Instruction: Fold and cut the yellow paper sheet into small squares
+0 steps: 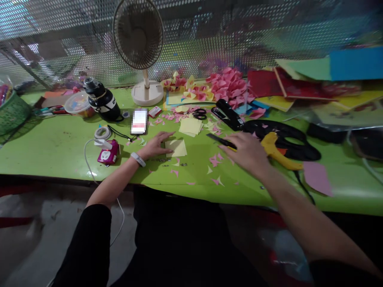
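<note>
My left hand (156, 145), with a white band at its wrist, reaches over a pale yellow paper square (179, 148). Its fingers are spread, and the thumb and index finger lie at the paper's left side. Fingers of my right hand (245, 150) are closed round a black and yellow utility knife (223, 140), whose blade end points left above the green table (191, 195). Behind the square lies a stack of yellow paper squares (191, 126). Pink and yellow paper scraps (214, 160) are scattered between my hands. My right palm and the knife's rear end are hidden.
Scissors (200, 114) and a black stapler (229, 115) lie behind the stack. A yellow glue gun (271, 148) rests beside my right hand. A phone (139, 121), black bottle (101, 99), pink power adapter (108, 152) and fan (146, 92) stand left. Pink paper pieces (229, 87) are heaped behind.
</note>
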A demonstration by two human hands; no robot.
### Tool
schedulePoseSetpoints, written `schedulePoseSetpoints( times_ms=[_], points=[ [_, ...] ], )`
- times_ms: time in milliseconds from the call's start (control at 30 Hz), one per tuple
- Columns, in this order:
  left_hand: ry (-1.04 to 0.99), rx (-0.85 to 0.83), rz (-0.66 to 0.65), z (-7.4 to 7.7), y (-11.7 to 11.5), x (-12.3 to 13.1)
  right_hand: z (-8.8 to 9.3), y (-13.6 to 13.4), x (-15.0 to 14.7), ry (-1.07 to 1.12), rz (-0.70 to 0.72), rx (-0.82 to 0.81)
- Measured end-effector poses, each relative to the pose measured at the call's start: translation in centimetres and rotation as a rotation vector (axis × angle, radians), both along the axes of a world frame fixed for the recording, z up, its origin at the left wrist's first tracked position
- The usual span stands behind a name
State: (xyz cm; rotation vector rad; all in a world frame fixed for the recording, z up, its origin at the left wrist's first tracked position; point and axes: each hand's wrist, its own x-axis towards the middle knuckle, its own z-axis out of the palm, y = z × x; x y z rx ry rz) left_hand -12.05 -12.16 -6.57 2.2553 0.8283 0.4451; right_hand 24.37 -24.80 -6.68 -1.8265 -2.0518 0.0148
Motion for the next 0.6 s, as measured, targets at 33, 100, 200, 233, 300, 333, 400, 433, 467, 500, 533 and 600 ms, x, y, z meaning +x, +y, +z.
schedulePoseSetpoints(
  times_ms=[33,100,200,233,300,333,400,433,467,500,533,600],
  points=[
    [0.004,0.005,0.000,0.0,0.0,0.0,0.5,0.8,-1.9,0.035,0.052,-0.054],
    [-0.008,-0.009,-0.008,-0.1,0.0,0.0,1.3,2.7,-5.8,0.109,0.133,-0.196],
    [-0.052,-0.027,-0.002,-0.5,0.1,0.0,2.0,5.4,-10.5,0.195,0.178,-0.345],
    [-0.066,-0.032,0.001,-0.6,0.1,-0.1,2.1,6.1,-11.6,0.217,0.172,-0.377],
    [-0.087,-0.040,0.001,-0.7,0.1,-0.1,2.2,6.8,-12.8,0.288,0.172,-0.469],
    [-0.096,-0.042,0.002,-0.7,0.1,-0.1,2.2,6.9,-13.0,0.323,0.178,-0.514],
    [-0.118,-0.039,0.022,-0.6,-0.1,-0.2,2.1,6.7,-12.9,0.381,0.194,-0.591],
    [-0.130,-0.034,0.041,-0.5,-0.1,-0.2,2.1,6.6,-12.7,0.404,0.195,-0.616],
    [-0.140,-0.028,0.065,-0.4,-0.1,-0.3,2.2,6.5,-12.3,0.427,0.190,-0.630],
    [-0.145,-0.019,0.087,-0.3,-0.1,-0.3,2.4,6.7,-11.8,0.452,0.181,-0.631],
    [-0.145,-0.010,0.106,-0.3,-0.1,-0.4,2.6,7.0,-11.1,0.474,0.163,-0.615],
    [-0.125,0.006,0.128,-0.2,0.0,-0.4,3.3,8.4,-9.4,0.478,0.106,-0.527]
  ],
)
